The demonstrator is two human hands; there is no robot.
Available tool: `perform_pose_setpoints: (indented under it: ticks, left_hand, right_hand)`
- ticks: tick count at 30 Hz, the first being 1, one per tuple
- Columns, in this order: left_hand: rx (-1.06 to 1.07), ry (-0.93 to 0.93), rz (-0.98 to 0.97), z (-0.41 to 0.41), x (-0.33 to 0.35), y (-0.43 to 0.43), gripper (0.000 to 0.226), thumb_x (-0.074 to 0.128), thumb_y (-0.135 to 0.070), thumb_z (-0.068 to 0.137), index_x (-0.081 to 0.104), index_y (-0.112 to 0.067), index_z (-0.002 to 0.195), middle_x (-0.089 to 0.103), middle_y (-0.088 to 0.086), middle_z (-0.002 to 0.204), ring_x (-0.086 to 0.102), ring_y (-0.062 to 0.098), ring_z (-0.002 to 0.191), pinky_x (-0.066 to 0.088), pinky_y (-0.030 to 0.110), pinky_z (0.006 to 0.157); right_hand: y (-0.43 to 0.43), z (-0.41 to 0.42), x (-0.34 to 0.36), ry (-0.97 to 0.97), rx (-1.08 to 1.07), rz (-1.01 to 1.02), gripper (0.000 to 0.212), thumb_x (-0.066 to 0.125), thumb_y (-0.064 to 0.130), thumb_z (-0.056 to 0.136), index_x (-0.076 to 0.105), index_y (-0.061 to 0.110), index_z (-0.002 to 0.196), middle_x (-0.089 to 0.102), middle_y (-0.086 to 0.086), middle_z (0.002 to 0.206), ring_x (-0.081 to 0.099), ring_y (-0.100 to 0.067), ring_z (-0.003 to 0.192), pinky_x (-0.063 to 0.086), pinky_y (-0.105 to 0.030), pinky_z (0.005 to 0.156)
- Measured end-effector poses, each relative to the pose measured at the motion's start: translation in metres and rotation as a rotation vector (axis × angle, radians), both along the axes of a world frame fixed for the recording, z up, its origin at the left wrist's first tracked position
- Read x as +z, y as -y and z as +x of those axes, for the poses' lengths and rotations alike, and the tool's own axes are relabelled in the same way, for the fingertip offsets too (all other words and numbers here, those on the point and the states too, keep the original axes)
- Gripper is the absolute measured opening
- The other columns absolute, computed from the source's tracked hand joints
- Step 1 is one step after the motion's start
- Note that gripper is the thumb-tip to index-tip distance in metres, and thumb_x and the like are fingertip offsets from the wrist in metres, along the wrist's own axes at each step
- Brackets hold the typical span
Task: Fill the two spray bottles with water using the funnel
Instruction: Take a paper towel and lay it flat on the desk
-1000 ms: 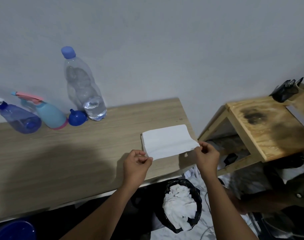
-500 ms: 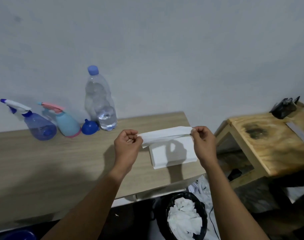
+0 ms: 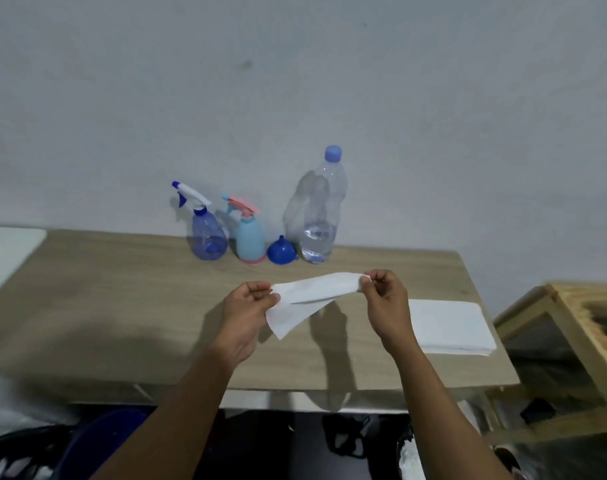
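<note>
Fingers [image 3: 260, 289] of left hand [image 3: 246, 308] and right hand [image 3: 387, 303] pinch a tissue [image 3: 312, 292] — purple spray bottle [image 3: 207, 239], blue spray bottle [image 3: 250, 242] capped, funnel [image 3: 281, 251] idle — filling likely unstarted.

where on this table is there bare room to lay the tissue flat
Widest bare patch: the table left of the left hand, up to its left edge. Also behind the tissue stack, right of the water bottle. Crowded: the back row of purple spray bottle, blue spray bottle and funnel.
</note>
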State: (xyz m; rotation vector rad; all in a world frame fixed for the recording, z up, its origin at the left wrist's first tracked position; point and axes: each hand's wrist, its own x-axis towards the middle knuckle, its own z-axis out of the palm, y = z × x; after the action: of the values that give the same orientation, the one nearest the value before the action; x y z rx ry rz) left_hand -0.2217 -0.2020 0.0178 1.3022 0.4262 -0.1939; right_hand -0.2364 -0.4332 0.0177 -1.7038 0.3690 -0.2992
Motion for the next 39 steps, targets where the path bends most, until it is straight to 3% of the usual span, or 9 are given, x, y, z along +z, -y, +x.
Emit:
perform_pose_setpoints:
  ticks: [6,11,13,15,19,22,25,34,39]
  left_hand:
    - [-0.038,-0.013,0.009,0.002,-0.005,-0.108,0.033,0.06,0.019,0.084,0.061,-0.009,0.102,0.069,0.017,0.108,0.066,0.029,0.094,0.052,0.043,0.088]
    - [-0.113,-0.024,-0.026,0.0,-0.011,-0.174,0.052,0.047,0.025,0.085,0.058,-0.007,0.123,0.072,0.006,0.112,0.066,0.023,0.097,0.054,0.033,0.079]
    - [-0.141,-0.024,-0.04,0.003,-0.01,-0.192,0.059,0.043,0.027,0.085,0.059,-0.013,0.125,0.073,-0.01,0.104,0.067,0.017,0.099,0.055,0.031,0.079]
    - [-0.14,-0.033,-0.045,0.008,-0.01,-0.206,0.067,0.042,0.027,0.086,0.057,-0.02,0.132,0.071,-0.006,0.114,0.066,0.021,0.107,0.056,0.033,0.083]
    - [-0.111,-0.013,-0.013,0.018,-0.016,-0.222,0.073,0.042,0.024,0.089,0.048,-0.027,0.141,0.064,-0.002,0.123,0.064,0.022,0.112,0.052,0.039,0.095]
    - [-0.092,0.051,0.057,0.025,-0.02,-0.225,0.076,0.042,0.026,0.088,0.042,-0.022,0.147,0.058,-0.004,0.133,0.063,0.002,0.102,0.053,0.022,0.087]
    - [-0.077,0.068,0.083,0.031,-0.024,-0.229,0.078,0.041,0.027,0.087,0.039,-0.019,0.149,0.059,-0.018,0.119,0.061,-0.011,0.092,0.053,0.013,0.075]
    - [-0.05,0.047,0.137,0.045,-0.04,-0.246,0.078,0.051,0.019,0.089,0.035,-0.025,0.152,0.065,-0.008,0.118,0.062,-0.005,0.095,0.052,0.016,0.077]
    - [0.017,0.043,0.179,0.051,-0.051,-0.252,0.063,0.061,0.009,0.09,0.052,-0.028,0.139,0.069,0.0,0.118,0.065,-0.004,0.087,0.054,0.014,0.071]
  right_hand:
    - [-0.111,0.01,-0.008,-0.05,0.009,0.049,0.007,0.064,0.01,0.094,0.066,0.011,0.1,0.067,-0.014,0.086,0.06,-0.016,0.071,0.05,-0.021,0.064]
    - [-0.187,0.015,-0.02,-0.127,-0.032,0.175,0.007,0.065,0.016,0.094,0.066,0.013,0.1,0.064,-0.01,0.088,0.057,-0.015,0.071,0.051,-0.028,0.062]
    - [-0.209,0.017,-0.018,-0.192,0.014,0.282,0.019,0.071,0.022,0.091,0.063,0.014,0.107,0.064,-0.013,0.093,0.064,-0.02,0.078,0.06,-0.04,0.067]
    - [-0.224,0.019,-0.016,-0.231,0.078,0.35,0.041,0.079,0.019,0.084,0.057,0.018,0.119,0.063,-0.009,0.107,0.068,-0.026,0.095,0.062,-0.05,0.072]
    - [-0.244,0.023,-0.024,-0.252,0.132,0.374,0.066,0.075,-0.002,0.083,0.044,0.023,0.136,0.051,-0.003,0.123,0.064,-0.029,0.107,0.062,-0.049,0.074]
    - [-0.258,0.032,-0.035,-0.24,0.016,0.347,0.059,0.07,-0.008,0.084,0.047,0.016,0.133,0.052,-0.011,0.122,0.064,-0.028,0.103,0.062,-0.044,0.077]
    - [-0.266,0.04,-0.043,-0.214,-0.089,0.184,0.044,0.07,-0.007,0.084,0.052,0.012,0.121,0.059,-0.014,0.116,0.065,-0.02,0.088,0.061,-0.043,0.08]
    - [-0.268,0.053,-0.057,-0.203,-0.107,-0.088,0.025,0.066,0.001,0.089,0.055,0.018,0.103,0.066,-0.01,0.096,0.067,-0.021,0.084,0.062,-0.047,0.076]
    - [-0.266,0.056,-0.065,-0.125,0.058,-0.149,0.022,0.053,-0.002,0.096,0.063,0.014,0.087,0.066,-0.004,0.088,0.062,-0.022,0.081,0.06,-0.044,0.071]
